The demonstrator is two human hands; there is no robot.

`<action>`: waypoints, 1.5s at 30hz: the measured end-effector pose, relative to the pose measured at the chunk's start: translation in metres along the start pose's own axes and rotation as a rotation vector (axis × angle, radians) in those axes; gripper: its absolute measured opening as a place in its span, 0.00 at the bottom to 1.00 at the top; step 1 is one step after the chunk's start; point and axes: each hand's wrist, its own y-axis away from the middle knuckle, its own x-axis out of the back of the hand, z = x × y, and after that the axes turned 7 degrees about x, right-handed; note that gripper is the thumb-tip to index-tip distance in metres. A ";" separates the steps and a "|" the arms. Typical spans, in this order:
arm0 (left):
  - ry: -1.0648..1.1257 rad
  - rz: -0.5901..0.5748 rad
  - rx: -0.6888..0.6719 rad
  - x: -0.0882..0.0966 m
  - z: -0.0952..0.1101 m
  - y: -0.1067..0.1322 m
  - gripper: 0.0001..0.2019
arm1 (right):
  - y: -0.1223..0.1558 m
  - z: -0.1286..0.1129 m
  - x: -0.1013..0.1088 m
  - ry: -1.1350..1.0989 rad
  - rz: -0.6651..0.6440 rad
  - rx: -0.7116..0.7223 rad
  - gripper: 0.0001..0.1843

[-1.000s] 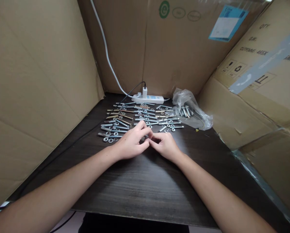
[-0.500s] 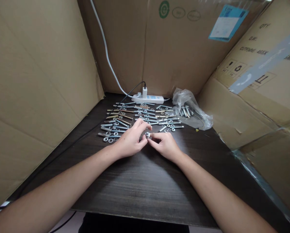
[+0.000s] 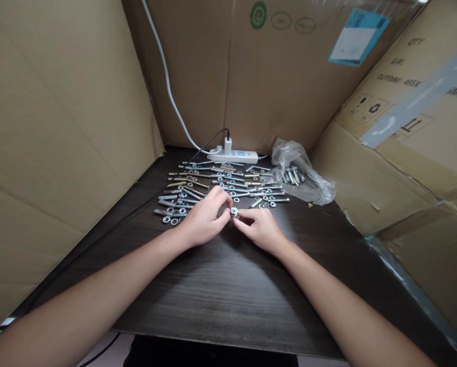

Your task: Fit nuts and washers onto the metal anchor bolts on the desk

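A silvery nut (image 3: 234, 211), seen nearly end-on, sits at the top of a bolt whose shank is mostly hidden by my fingers. My right hand (image 3: 259, 226) pinches this bolt between thumb and index finger from the right. On the other side, my left hand (image 3: 209, 216) has thumb and index finger closed against the nut. Just beyond my hands lie rows of metal anchor bolts (image 3: 264, 194), some silvery and some brassy, with loose washers (image 3: 174, 221) and nuts (image 3: 166, 219) among them.
A white power strip (image 3: 234, 156) with a plugged-in charger (image 3: 227, 146) lies at the back. Right of the rows is a clear plastic bag (image 3: 308, 178) with several bolts. A black cable (image 3: 131, 211) crosses the dark table (image 3: 213, 300) on the left. Cardboard walls (image 3: 197, 76) enclose three sides.
My left index finger and thumb have come together onto the nut, after standing apart around it. The nut has shifted slightly right. My right hand keeps its pinch.
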 end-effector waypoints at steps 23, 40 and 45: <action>0.033 -0.093 -0.073 0.002 0.001 0.001 0.08 | 0.000 -0.001 0.001 0.014 -0.006 -0.003 0.13; 0.121 0.015 -0.010 -0.002 0.001 0.002 0.06 | 0.002 -0.008 0.001 -0.216 0.143 0.020 0.12; 0.089 -0.013 -0.058 -0.002 0.004 0.003 0.05 | 0.002 -0.008 0.003 -0.320 0.198 -0.009 0.17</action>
